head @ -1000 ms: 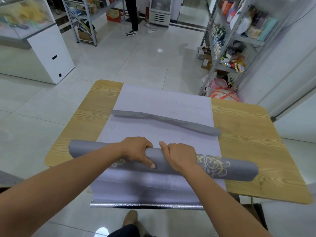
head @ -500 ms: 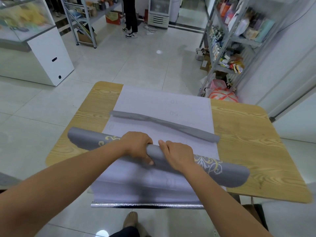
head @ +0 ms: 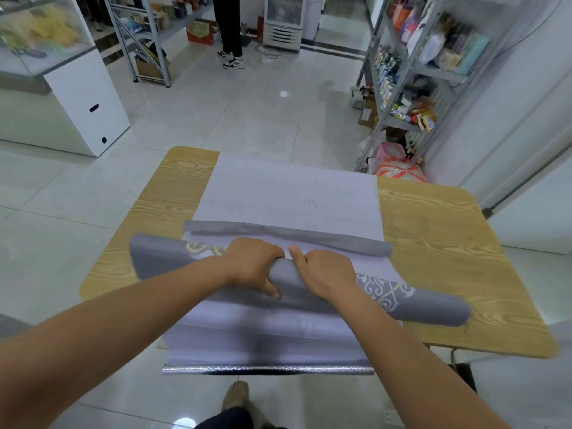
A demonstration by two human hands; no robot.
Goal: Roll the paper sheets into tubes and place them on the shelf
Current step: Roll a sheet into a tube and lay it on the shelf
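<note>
The step in hand looks like tightening the roll, and it goes best with even pressure from both palms so the layers wind snug and the ends do not cone; the patterned tube (head: 433,308) lies slantwise across the wooden table (head: 448,243), its left end farther from the person and seemingly looser and wider than the right, so I would ease that end square before lifting; sliding the hands apart toward the ends would give better control than a hold at the middle alone; the tube rests on a pale sheet (head: 294,187) that hangs over the near table edge, with a thinner grey roll (head: 340,241) just beyond the knuckles, near enough to be nudged; the shelf (head: 411,66) stands well apart to the right; the left hand (head: 252,264) curls over the tube's top, thumb tucked on the near side; the right hand (head: 325,275) sits just beside it, gripping the tube palm down, thumb pointing away; both forearms reach forward, nearly meeting at the middle.
</note>
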